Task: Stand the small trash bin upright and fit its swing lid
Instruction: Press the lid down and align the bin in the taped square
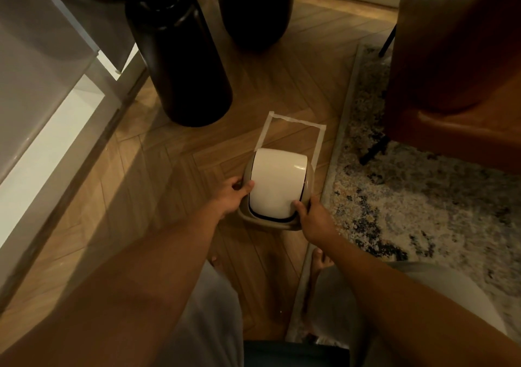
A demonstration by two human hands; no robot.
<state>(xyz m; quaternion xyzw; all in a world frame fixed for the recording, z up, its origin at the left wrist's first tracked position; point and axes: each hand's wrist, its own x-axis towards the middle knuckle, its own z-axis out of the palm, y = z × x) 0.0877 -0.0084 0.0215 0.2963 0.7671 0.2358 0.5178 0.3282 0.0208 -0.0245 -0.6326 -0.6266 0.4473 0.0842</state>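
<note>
The left hand (229, 197) grips the left side of the small bin (270, 220), thumb on the white swing lid (275, 186); the right hand (314, 220) grips the right side, thumb on the lid too; the bin stands upright on the wooden floor (174, 191) with the lid sitting on top. Just behind the bin, a square of pale tape (293, 122) is stuck on the floor; the bin covers its near edge. A speckled rug (423, 197) lies close on the right; a brown chair (456, 56) stands on it. Two dark round legs (186, 65) stand behind, on the left; a white cabinet (42, 112) runs along the far left. Bare floor lies open to the left of the bin; the person's bare feet (318, 262) are near, just below it.
</note>
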